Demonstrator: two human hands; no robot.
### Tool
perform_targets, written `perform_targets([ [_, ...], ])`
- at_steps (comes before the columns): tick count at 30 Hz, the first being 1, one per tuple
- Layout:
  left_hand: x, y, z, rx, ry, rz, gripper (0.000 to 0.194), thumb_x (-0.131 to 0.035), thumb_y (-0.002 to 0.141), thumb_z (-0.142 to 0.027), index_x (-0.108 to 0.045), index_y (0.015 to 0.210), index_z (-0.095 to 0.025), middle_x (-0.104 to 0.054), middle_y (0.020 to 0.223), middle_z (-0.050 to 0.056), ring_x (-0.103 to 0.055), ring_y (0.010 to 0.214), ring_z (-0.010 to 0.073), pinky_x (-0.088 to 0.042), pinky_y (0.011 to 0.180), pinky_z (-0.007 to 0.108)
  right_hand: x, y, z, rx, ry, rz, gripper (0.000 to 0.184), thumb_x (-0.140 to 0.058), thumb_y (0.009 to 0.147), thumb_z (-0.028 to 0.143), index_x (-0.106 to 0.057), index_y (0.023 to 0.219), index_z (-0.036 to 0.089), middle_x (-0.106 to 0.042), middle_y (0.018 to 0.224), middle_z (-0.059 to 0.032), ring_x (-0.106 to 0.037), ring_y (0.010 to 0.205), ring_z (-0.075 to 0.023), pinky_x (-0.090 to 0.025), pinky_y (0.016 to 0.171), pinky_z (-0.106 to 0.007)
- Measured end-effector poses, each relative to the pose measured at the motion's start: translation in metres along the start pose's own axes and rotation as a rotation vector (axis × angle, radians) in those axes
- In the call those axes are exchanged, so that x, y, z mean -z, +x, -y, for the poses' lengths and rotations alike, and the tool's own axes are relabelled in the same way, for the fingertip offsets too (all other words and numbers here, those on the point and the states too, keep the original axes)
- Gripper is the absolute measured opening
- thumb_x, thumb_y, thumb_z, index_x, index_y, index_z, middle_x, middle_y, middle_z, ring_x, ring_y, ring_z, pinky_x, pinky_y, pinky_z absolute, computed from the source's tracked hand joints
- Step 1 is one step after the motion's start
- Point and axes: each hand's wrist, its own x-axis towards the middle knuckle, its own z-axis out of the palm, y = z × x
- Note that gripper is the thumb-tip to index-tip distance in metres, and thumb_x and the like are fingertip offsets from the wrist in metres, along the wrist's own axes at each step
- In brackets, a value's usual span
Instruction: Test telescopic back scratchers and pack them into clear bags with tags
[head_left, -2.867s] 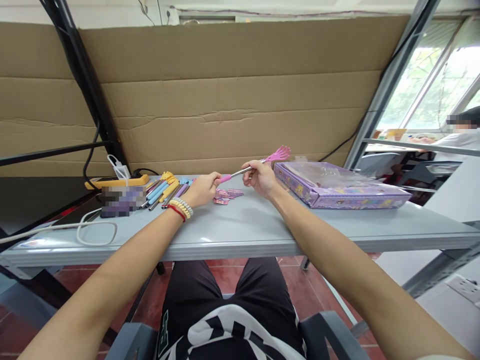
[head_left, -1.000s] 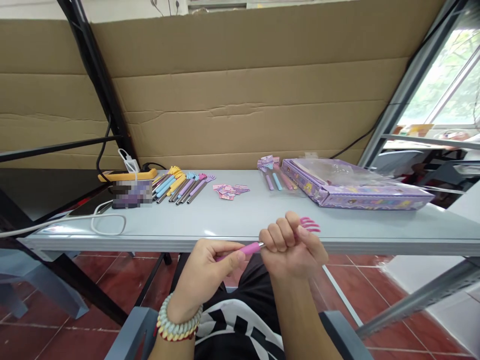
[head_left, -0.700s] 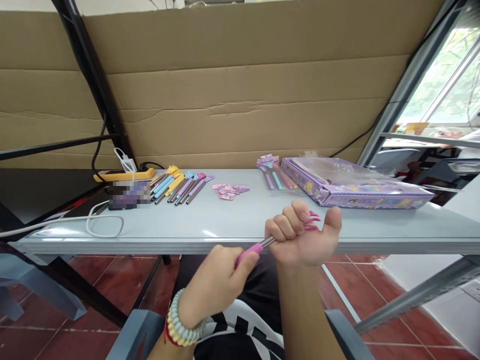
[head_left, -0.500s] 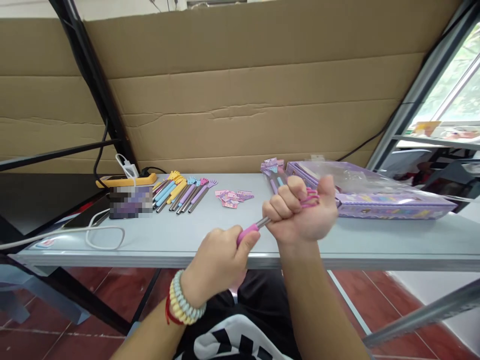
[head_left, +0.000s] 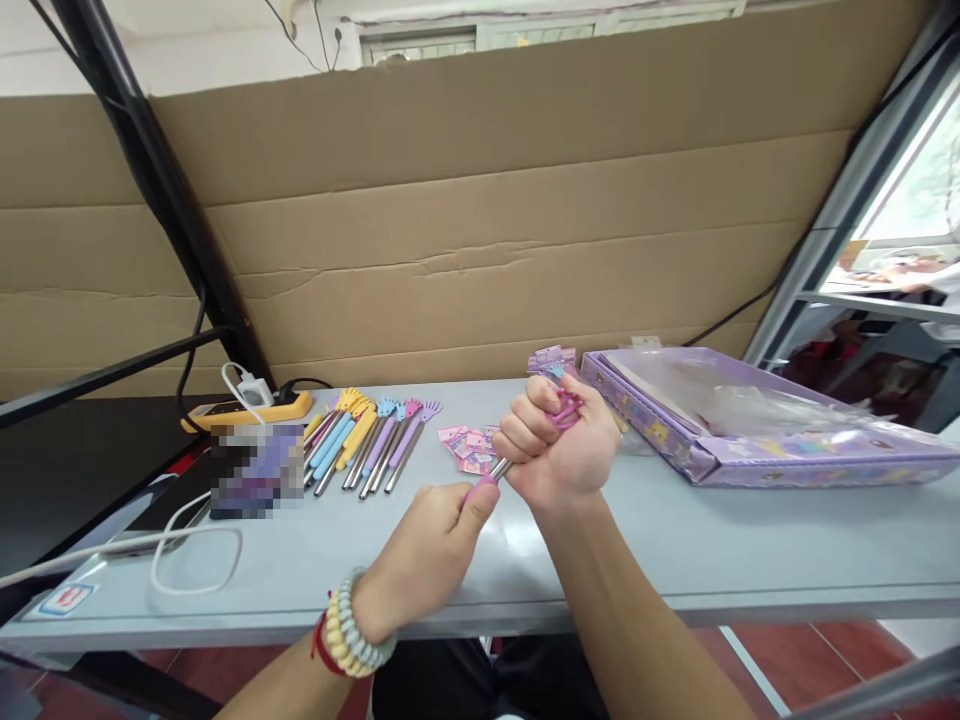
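A pink back scratcher [head_left: 501,468] with a metal shaft is held slantwise between my two hands above the table. My left hand [head_left: 421,548] is closed round its pink handle, with the thumb along it. Higher up, my right hand [head_left: 559,445] wraps the other end, and the pink claw-shaped head shows between its fingers and thumb. A short piece of bare shaft is visible between the hands. Left of them lies a row of back scratchers [head_left: 375,440] with yellow, blue, purple and pink heads. Small pink printed cards [head_left: 466,450] lie behind my hands, partly covered.
At the right is a purple printed box [head_left: 720,462] with clear plastic wrapping on it. More purple-topped packaging [head_left: 551,358] is beside it. A yellow power strip [head_left: 296,408], a white cable [head_left: 234,575] and a blurred-out item occupy the left. Cardboard [head_left: 480,250] stands behind.
My view has tilted up, so the table sits lower. Both hands have shifted left relative to the box, still gripping the back scratcher, and less of its pink handle shows.
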Motion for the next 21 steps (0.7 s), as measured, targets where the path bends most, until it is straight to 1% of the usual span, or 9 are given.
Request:
perform_targets([
  [3,0.027,0.011,0.005,-0.002,0.059,0.103,0.050,-0.034,0.090,-0.056,-0.028,0.057,-0.019,-0.028,0.053,-0.005,-0.024,0.052,0.0086,-0.020,0.048,0.026,0.003,-0.001,-0.007,0.047,0.037,-0.098,0.032,-0.042,0.079,0.035,-0.021,0.059,0.022,-0.014,0.045,0.0078,-0.015,0.037,-0.0080,-0.025,0.036,-0.021],
  [6,0.050,0.025,0.006,-0.078,0.117,0.185,0.050,-0.039,0.089,-0.054,-0.032,0.055,-0.018,-0.026,0.052,-0.005,-0.023,0.049,0.0081,-0.017,0.046,0.026,0.006,-0.007,-0.006,0.080,0.034,-0.186,0.033,-0.045,0.076,0.035,-0.021,0.059,0.021,-0.018,0.046,0.0064,-0.026,0.041,-0.0095,-0.033,0.042,-0.023],
  [8,0.058,0.037,0.006,-0.132,0.093,0.249,0.049,-0.040,0.089,-0.052,-0.036,0.055,-0.018,-0.027,0.052,-0.005,-0.024,0.050,0.0083,-0.018,0.047,0.026,0.008,-0.005,-0.001,0.104,0.016,-0.214,0.035,-0.047,0.075,0.035,-0.021,0.059,0.020,-0.019,0.047,0.0066,-0.026,0.041,-0.0090,-0.034,0.044,-0.023],
  [10,0.060,0.047,0.007,-0.164,0.025,0.282,0.046,-0.039,0.091,-0.050,-0.042,0.058,-0.018,-0.031,0.055,-0.004,-0.027,0.052,0.0088,-0.021,0.049,0.025,0.011,0.005,0.005,0.133,-0.008,-0.216,0.036,-0.048,0.076,0.038,-0.021,0.059,0.020,-0.018,0.047,0.0072,-0.023,0.040,-0.0081,-0.032,0.043,-0.022],
  [13,0.057,0.057,0.017,-0.147,-0.089,0.242,0.044,-0.038,0.091,-0.051,-0.052,0.068,-0.016,-0.040,0.061,-0.003,-0.031,0.056,0.0094,-0.026,0.052,0.024,0.015,0.032,0.008,0.105,-0.038,-0.222,0.040,-0.045,0.080,0.046,-0.023,0.057,0.021,-0.017,0.045,0.0080,-0.018,0.038,-0.0076,-0.027,0.040,-0.022],
  [15,0.053,0.060,0.028,-0.106,-0.131,0.187,0.045,-0.037,0.091,-0.052,-0.053,0.070,-0.016,-0.041,0.062,-0.003,-0.032,0.057,0.0094,-0.027,0.053,0.024,0.018,0.052,0.003,0.037,-0.034,-0.249,0.042,-0.041,0.083,0.049,-0.024,0.056,0.021,-0.017,0.044,0.0083,-0.014,0.037,-0.0074,-0.023,0.038,-0.022],
  [17,0.050,0.061,0.038,-0.066,-0.140,0.113,0.046,-0.036,0.091,-0.053,-0.050,0.068,-0.016,-0.040,0.062,-0.004,-0.032,0.058,0.0093,-0.027,0.053,0.023,0.021,0.068,-0.007,-0.022,-0.010,-0.287,0.044,-0.039,0.085,0.051,-0.025,0.055,0.021,-0.016,0.043,0.0086,-0.011,0.037,-0.0072,-0.019,0.036,-0.021],
  [19,0.048,0.061,0.044,-0.033,-0.120,0.058,0.045,-0.036,0.092,-0.052,-0.049,0.068,-0.016,-0.040,0.063,-0.003,-0.032,0.059,0.0094,-0.027,0.054,0.023,0.023,0.076,-0.016,-0.057,0.028,-0.331,0.046,-0.037,0.085,0.052,-0.024,0.054,0.021,-0.014,0.042,0.0088,-0.009,0.037,-0.0070,-0.016,0.035,-0.021],
  [21,0.046,0.061,0.044,-0.010,-0.078,0.036,0.045,-0.037,0.092,-0.051,-0.049,0.067,-0.016,-0.039,0.062,-0.003,-0.032,0.059,0.0096,-0.026,0.054,0.024,0.025,0.078,-0.022,-0.060,0.065,-0.382,0.046,-0.036,0.086,0.052,-0.023,0.054,0.021,-0.013,0.041,0.0090,-0.006,0.036,-0.0069,-0.013,0.034,-0.021],
])
